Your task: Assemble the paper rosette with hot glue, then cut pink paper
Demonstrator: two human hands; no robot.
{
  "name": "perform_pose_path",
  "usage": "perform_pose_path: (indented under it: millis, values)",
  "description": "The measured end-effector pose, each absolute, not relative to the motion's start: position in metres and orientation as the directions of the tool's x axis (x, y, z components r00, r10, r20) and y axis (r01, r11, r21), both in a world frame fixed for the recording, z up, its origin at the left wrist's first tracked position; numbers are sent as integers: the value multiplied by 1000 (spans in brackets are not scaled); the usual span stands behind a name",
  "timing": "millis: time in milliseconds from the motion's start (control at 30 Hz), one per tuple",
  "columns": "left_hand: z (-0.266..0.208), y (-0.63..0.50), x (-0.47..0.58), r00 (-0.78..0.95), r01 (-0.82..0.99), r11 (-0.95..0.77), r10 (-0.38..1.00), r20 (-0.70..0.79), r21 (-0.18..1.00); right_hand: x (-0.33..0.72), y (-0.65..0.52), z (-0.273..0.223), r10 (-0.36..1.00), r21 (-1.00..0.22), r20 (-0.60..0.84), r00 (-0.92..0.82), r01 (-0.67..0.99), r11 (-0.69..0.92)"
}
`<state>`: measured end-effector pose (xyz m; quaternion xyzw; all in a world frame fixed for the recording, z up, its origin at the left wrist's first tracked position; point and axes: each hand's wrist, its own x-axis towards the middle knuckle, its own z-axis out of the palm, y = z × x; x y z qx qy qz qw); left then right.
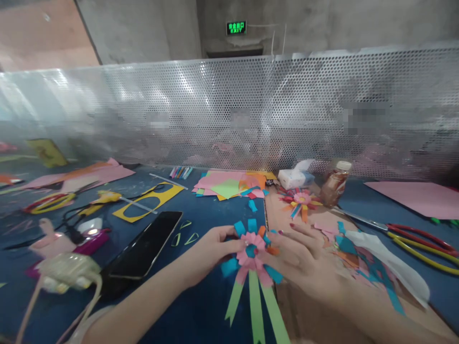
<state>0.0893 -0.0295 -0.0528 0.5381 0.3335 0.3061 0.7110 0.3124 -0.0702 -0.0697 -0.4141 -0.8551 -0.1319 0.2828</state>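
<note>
A paper flower [247, 260] with pink pleated petals, a blue centre, blue and orange loops around it and green ribbon tails is held up between my hands. My left hand [220, 248] pinches its left edge, thumb in front. My right hand [304, 258] grips the right edge near an orange loop, with its other fingers spread out to the right. The fingertips behind the flower are partly hidden. Below the right forearm lie blue, pink and orange paper scraps [373, 267] and a white tissue [394, 267].
A black phone [150, 243] and a yellow glue gun [107, 197] lie to the left. Another paper flower [301, 198], a tissue box [296, 178] and a brown bottle [335, 184] stand behind. Scissors [412, 234] rest at right. A perforated metal screen [229, 114] runs across the back.
</note>
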Motion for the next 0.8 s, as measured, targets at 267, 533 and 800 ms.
perform_pose_path:
  millis: [267,533,800]
  values:
    - [-55,-14,77,413,164,-106,910,30,981,290,-69,-60,960,-465,238,-147,851,245]
    - [-49,-14,75,329,312,-289,926,182,905,278,-78,-38,964,-580,41,-263,779,237]
    - [-47,-15,74,266,297,-381,914,307,876,267,-79,-30,979,-561,-30,-203,814,152]
